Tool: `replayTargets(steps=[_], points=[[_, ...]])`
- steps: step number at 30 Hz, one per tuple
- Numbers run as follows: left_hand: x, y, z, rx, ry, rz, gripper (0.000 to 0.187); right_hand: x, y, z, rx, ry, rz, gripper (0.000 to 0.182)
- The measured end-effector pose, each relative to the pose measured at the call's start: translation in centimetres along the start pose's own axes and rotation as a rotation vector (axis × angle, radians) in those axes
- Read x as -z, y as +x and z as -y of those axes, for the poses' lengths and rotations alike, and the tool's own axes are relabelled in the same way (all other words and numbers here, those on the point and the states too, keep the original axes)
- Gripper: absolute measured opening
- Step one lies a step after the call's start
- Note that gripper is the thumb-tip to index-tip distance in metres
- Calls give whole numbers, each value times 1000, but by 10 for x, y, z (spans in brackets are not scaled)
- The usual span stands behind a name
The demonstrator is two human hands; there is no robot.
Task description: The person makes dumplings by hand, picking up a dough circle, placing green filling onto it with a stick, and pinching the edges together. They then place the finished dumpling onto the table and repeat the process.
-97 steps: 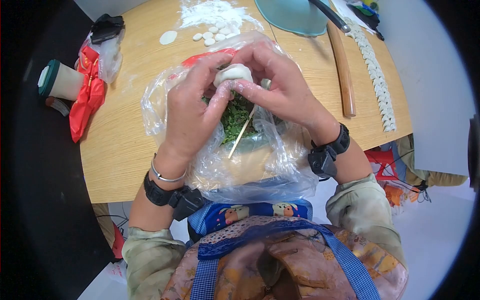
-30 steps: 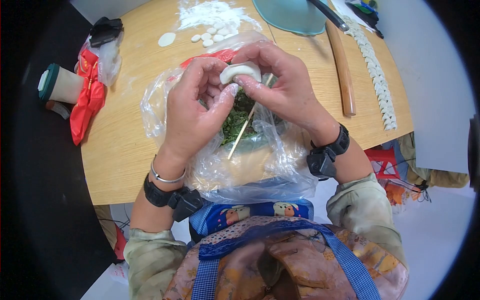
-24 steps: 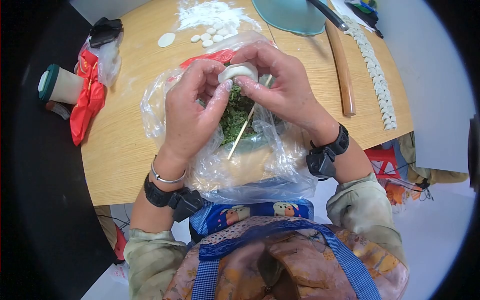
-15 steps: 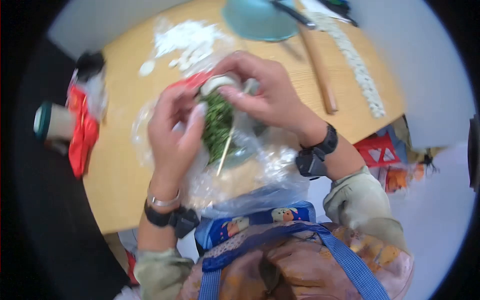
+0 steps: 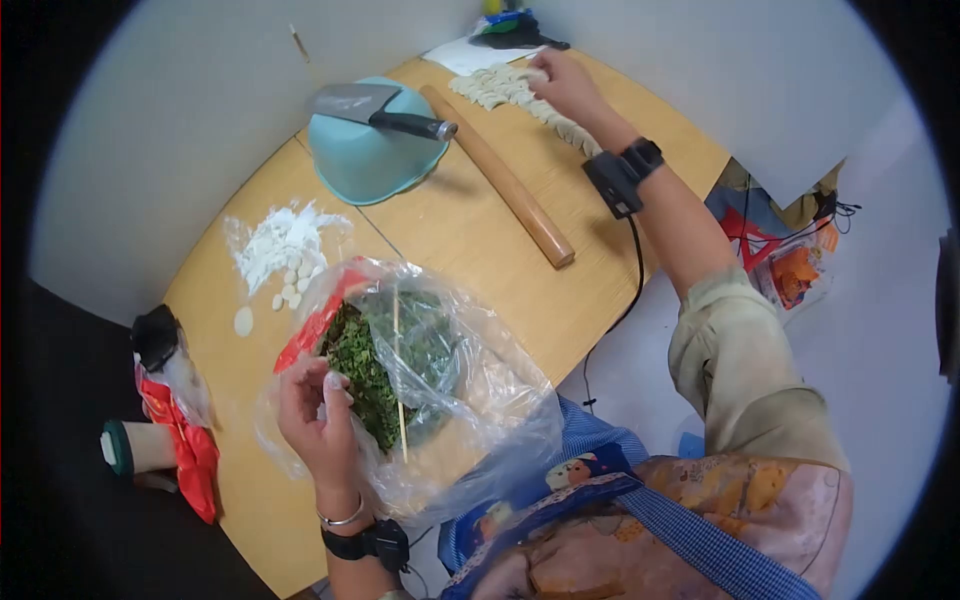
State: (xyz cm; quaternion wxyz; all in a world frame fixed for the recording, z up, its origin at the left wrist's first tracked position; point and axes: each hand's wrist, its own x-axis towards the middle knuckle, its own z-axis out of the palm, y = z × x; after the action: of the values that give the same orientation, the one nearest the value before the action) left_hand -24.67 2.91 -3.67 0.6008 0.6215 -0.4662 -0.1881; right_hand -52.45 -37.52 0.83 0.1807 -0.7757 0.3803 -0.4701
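Observation:
My right hand (image 5: 572, 88) reaches to the far side of the table, over rows of pale folded dumplings (image 5: 492, 86). Its fingers are pinched at a dumpling (image 5: 535, 76), mostly hidden by the fingers. My left hand (image 5: 318, 412) is half curled with thumb and fingers apart, holding nothing, at the left edge of a clear plastic bag (image 5: 490, 400). Chopped green filling (image 5: 360, 365) shows in the bag's opening. A thin stick (image 5: 401, 375), like a chopstick, stands against the filling.
White flour (image 5: 285, 240) and small dough pieces (image 5: 292, 285) lie at the left, with a round flat wrapper (image 5: 243, 321). A cleaver (image 5: 370, 108) rests on an upturned blue-green bowl (image 5: 375, 170). A wooden rolling pin (image 5: 500, 180) lies mid-table. A red bag (image 5: 185, 430) hangs by the left edge.
My hands have parted. The right one has moved from above the filling to the far dumpling rows; the left stays beside the bag. The view has turned, bringing bowl and cleaver fully in.

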Motion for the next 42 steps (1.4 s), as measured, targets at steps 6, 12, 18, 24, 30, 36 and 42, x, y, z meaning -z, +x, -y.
replayTargets(steps=[6,12,18,24,30,36,42], points=[[2,0,3,22,10,-22,15,-36,6,-37,-51,-287,241,19],[2,1,0,78,37,-8,14,-50,13,-40,131,-546,360,17],[-1,0,-2,68,34,-24,14,-54,15,-44,232,-578,272,15],[0,0,0,87,46,8,13,-60,19,-52,259,-594,223,13],[1,0,2,78,33,12,13,-59,22,-54,196,-565,283,12],[2,-1,2,89,39,13,13,-59,19,-55,281,-569,209,17],[3,-2,0,98,23,11,14,-37,24,-52,96,-519,147,23]])
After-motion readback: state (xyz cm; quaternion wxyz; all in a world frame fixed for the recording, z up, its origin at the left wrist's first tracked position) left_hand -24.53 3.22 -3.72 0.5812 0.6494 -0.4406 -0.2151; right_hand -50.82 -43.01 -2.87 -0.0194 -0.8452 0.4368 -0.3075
